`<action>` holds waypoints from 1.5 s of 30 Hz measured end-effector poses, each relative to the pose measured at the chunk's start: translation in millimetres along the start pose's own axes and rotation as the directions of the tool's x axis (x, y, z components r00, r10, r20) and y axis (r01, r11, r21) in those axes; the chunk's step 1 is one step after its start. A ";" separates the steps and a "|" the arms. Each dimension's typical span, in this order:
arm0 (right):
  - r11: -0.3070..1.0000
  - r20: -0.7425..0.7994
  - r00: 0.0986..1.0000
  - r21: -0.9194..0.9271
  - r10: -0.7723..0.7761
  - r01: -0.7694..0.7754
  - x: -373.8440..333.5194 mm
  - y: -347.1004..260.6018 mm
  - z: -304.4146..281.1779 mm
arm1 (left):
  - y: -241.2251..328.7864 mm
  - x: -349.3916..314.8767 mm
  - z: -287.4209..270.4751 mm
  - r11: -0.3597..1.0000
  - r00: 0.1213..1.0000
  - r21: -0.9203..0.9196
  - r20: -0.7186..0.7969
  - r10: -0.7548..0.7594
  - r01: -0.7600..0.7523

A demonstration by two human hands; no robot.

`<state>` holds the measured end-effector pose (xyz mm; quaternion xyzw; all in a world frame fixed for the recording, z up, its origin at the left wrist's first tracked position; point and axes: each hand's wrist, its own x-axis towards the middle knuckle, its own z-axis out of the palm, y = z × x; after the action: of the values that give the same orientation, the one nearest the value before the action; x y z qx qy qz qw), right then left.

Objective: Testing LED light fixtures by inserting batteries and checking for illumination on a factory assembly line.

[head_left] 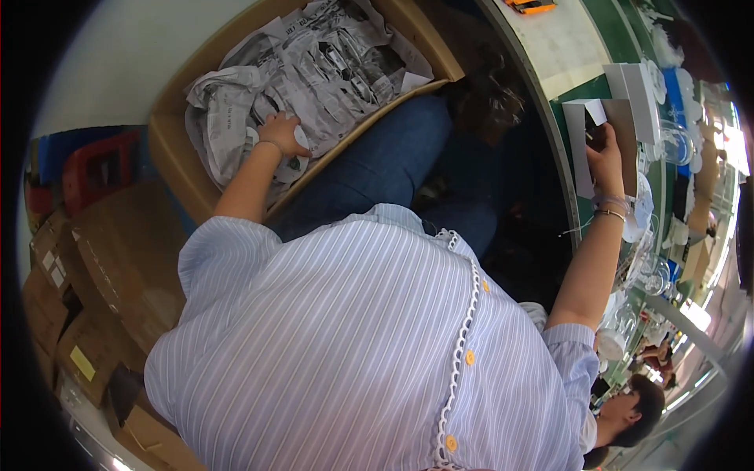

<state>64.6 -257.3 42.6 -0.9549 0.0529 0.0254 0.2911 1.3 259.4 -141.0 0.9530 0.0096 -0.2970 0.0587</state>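
My left hand (281, 133) reaches into a brown cardboard box (169, 149) on my left, which is filled with crumpled newspaper (314, 63). Its fingers curl over a small white object (301, 140) lying among the paper. My right hand (606, 159), with bracelets at the wrist, is stretched out over the green table (609, 23). It grips a folded white carton (580, 149) that stands open there. My striped shirt and blue trousers fill the middle of the view.
More white cartons (638, 86) and clear glassware (653, 273) crowd the table on the right. An orange tool (530, 6) lies at the top edge. Stacked brown boxes (94, 267) and a red plastic crate (98, 169) stand at left. Another person (632, 408) sits at lower right.
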 end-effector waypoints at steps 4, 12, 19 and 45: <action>0.994 -0.024 0.994 0.017 -0.107 0.107 -1.1 10.9 1.0 | -22.6 15.7 -1.9 0.988 0.991 0.094 0.062 0.117 -0.123; 0.966 -0.034 0.985 -0.202 -0.171 0.161 -3.5 16.3 -1.4 | -59.9 39.5 4.3 0.967 0.944 0.035 0.229 0.236 -0.251; 0.971 -0.002 0.980 -0.134 -0.201 0.198 -10.8 -6.8 3.2 | -27.7 15.0 -65.3 0.876 0.952 -0.384 -0.200 0.230 -0.293; 0.074 0.156 0.955 0.981 0.250 -0.180 -113.0 -73.2 7.5 | 228.6 -74.4 -106.9 -0.139 0.753 -0.866 -0.487 0.443 -0.480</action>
<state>-39.3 -183.0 85.8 -0.4989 0.2035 0.0009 0.8424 12.6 46.3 12.7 0.5935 -0.1295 -0.1547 0.7791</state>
